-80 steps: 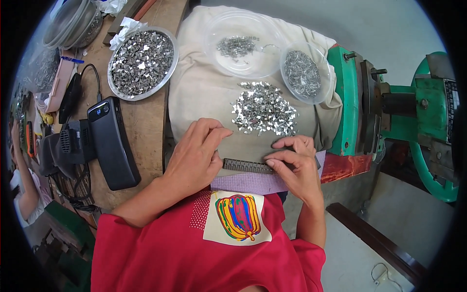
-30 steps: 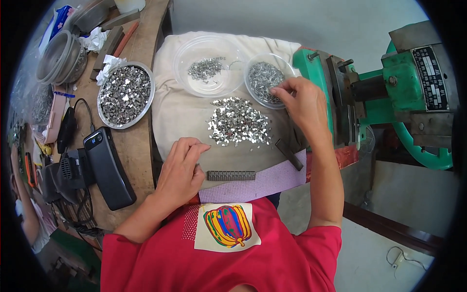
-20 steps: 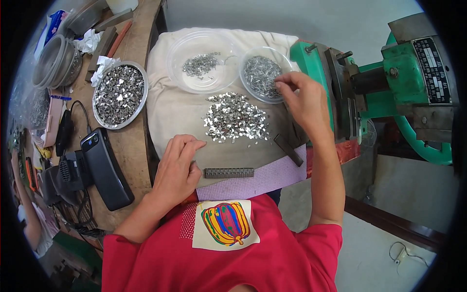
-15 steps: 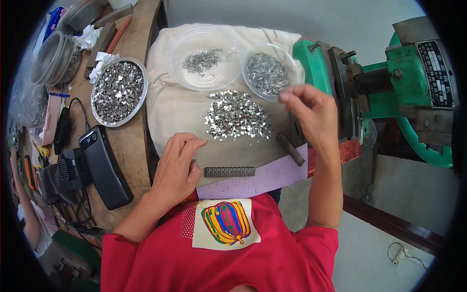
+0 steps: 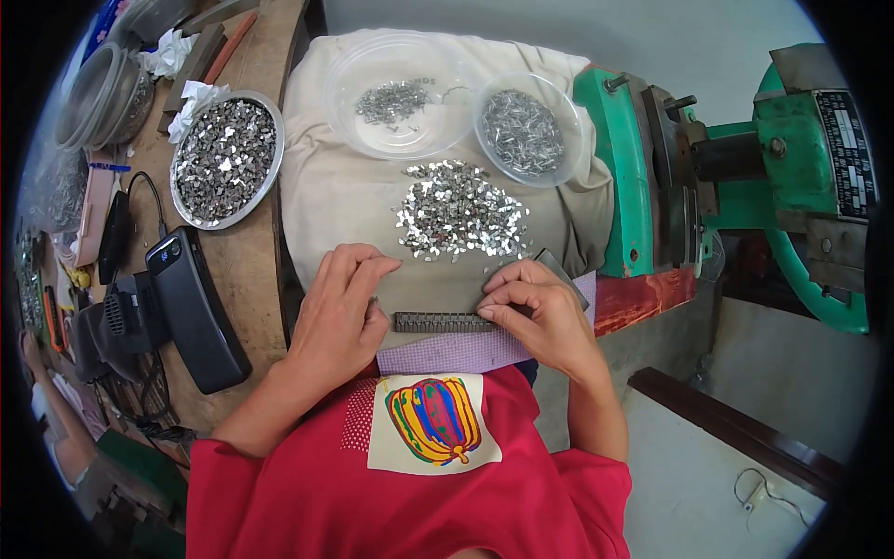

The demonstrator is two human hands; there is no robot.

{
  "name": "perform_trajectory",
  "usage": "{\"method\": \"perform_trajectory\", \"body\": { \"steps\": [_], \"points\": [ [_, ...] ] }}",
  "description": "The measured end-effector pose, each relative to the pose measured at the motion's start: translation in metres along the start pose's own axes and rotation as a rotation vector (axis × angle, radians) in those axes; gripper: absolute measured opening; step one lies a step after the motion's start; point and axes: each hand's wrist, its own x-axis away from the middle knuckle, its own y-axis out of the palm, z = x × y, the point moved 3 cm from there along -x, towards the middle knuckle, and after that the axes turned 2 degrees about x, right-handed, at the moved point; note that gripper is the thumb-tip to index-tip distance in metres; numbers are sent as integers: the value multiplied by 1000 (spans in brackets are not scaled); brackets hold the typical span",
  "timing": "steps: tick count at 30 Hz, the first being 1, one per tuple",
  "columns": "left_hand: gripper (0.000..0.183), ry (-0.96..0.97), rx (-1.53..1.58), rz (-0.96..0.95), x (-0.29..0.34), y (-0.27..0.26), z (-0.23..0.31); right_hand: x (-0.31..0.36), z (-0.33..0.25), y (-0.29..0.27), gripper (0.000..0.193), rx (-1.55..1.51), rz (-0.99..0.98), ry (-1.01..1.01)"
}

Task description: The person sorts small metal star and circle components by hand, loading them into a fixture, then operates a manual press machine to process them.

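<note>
Dark slotted strip is laid on cloth, near side, btwn L hand & R hand; R end's partly covered by the latter. Whether anything's held in either grip can't be told. Silver chips are heaped beyond.

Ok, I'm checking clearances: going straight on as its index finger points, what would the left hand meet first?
Probably the near left edge of the pile of small silvery metal pieces; how high the left hand is above the beige cloth is unclear, so it might pass over.
</note>
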Motion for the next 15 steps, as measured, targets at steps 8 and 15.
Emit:
{"method": "perform_trajectory", "body": {
  "steps": [8, 15],
  "points": [
    [49, 57, -51, 40, -1, 0, 1, 4, -1, 5, 12, 92, 75, -27],
    [49, 51, -49, 28, -1, 0, 1, -18, -16, -36, 11, 120, 383, -88]
  ]
}}
